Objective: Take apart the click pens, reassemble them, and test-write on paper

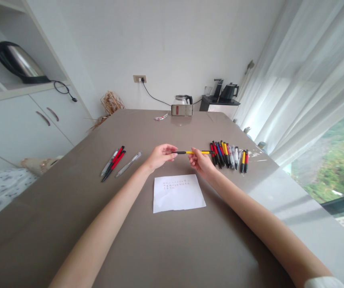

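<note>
A yellow and black pen (190,152) is held level above the table between my two hands. My left hand (161,156) pinches its black end, while my right hand (201,161) grips the yellow barrel near the other end. Just below them lies a white sheet of paper (178,200) with a few handwritten lines. To the right of my right hand is a row of pens (225,154) in red, yellow, blue, black and clear or white. Left of my left hand lie a clear pen (129,164) and a small group of red and clear pens (113,163).
On the far side of the brown table (123,240) a phone (182,110) leans before a glass pot (181,99). A crumpled wrapper (161,117) lies nearby. A kettle (24,64) stands on the left shelf; curtains (304,80) hang at right.
</note>
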`<state>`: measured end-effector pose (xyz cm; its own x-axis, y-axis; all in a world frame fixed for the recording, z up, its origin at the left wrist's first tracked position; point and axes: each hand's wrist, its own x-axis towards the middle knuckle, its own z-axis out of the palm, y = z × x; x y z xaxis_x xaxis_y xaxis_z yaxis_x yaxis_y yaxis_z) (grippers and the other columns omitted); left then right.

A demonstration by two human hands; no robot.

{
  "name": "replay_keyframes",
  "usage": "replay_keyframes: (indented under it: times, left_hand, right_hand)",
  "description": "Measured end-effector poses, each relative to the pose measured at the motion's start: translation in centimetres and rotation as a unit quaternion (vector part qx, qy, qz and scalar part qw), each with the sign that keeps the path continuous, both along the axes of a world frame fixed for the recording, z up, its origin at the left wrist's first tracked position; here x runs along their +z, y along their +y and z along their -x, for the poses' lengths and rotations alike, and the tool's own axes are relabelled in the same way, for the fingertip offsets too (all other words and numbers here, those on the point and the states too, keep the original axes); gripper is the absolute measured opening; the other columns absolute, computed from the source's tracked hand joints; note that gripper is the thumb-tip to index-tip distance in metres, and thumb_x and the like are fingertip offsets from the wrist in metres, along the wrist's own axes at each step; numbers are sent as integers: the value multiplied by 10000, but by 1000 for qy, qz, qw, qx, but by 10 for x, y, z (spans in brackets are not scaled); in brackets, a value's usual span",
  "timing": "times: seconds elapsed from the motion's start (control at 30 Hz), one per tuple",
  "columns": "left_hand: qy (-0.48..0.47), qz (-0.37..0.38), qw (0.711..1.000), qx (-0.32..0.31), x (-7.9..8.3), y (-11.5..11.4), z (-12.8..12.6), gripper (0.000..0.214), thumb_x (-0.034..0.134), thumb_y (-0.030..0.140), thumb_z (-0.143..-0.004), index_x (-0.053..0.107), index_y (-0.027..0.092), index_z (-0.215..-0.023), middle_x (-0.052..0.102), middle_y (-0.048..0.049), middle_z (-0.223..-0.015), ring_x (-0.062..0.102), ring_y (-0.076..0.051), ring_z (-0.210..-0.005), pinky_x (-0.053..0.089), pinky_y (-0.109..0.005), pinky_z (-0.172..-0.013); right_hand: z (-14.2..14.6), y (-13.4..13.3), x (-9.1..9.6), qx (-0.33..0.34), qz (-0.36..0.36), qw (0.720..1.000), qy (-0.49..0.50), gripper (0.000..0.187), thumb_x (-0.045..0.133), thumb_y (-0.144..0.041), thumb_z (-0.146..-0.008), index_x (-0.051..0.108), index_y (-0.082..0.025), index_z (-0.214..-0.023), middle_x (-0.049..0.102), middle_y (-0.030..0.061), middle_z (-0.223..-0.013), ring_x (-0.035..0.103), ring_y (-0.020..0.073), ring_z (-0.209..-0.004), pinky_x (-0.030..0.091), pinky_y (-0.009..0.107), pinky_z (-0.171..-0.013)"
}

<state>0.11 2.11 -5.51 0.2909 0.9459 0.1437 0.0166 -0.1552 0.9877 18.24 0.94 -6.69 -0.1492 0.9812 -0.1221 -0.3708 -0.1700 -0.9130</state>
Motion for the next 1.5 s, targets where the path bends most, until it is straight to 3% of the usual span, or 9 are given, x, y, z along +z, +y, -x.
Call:
replay_keyframes:
  times: [0.2,0.4,0.6,0.73,0.83,0.9,1.07,1.5]
  left_hand:
    - [3,7,1000,5,-3,2,1,294,651,282,-619,584,114,-850,591,-37,-757,547,-96,-687,496,-297,-658]
    - [18,34,999,17,-3,1,2,330,642,373,-620,593,113,-817,594,-31,-723,531,-64,-570,494,-275,-632]
    - [60,56,996,33,-4,2,0,438,513,526,-676,588,94,-687,588,-50,-620,510,-69,-491,479,-248,-532]
    - [46,47,998,16,-1,-1,-1,423,530,493,-682,595,104,-837,614,-97,-849,557,-91,-623,497,-261,-593]
    - [19,25,1000,5,2,-4,-3,456,643,362,-624,536,162,-1020,555,-102,-1064,569,-121,-787,501,-273,-656]
    - [8,2,1000,-2,3,-5,-3,474,673,289,-600,524,174,-1034,545,-93,-1081,567,-123,-807,497,-278,-678]
    - [10,-4,1000,-3,-2,-2,-4,306,632,322,-641,582,124,-869,598,-42,-785,553,-82,-650,494,-288,-674]
    - [86,48,995,25,-1,-5,-4,483,458,578,-684,562,113,-608,508,0,-468,481,-65,-389,434,-214,-430]
  right_hand:
    - [0,0,0,3,7,1000,-8,265,536,-399,-718,526,-156,-611,508,1,-471,402,60,-386,317,184,-362]
    - [0,1,-3,10,5,1000,6,272,538,-400,-717,520,-153,-604,502,-6,-476,396,51,-384,309,178,-364]
    - [1,1,-3,13,4,1000,9,268,529,-398,-723,518,-155,-608,502,-7,-467,397,51,-380,310,178,-361]
    - [0,1,-1,0,7,1000,6,260,524,-394,-726,514,-161,-611,501,-6,-467,402,57,-381,316,181,-361]
    - [0,1,-2,-2,9,1000,4,262,518,-396,-731,518,-161,-614,498,-4,-466,404,60,-382,322,182,-363]
    - [0,1,-3,3,9,1000,10,269,516,-398,-735,525,-156,-618,494,-6,-462,402,56,-380,324,180,-363]
    - [1,1,-4,9,7,1000,19,293,513,-406,-741,521,-152,-596,492,0,-465,407,55,-385,327,174,-362]
    - [1,-1,3,66,36,996,42,304,434,-389,-789,566,-125,-713,616,52,-585,491,87,-419,394,202,-401]
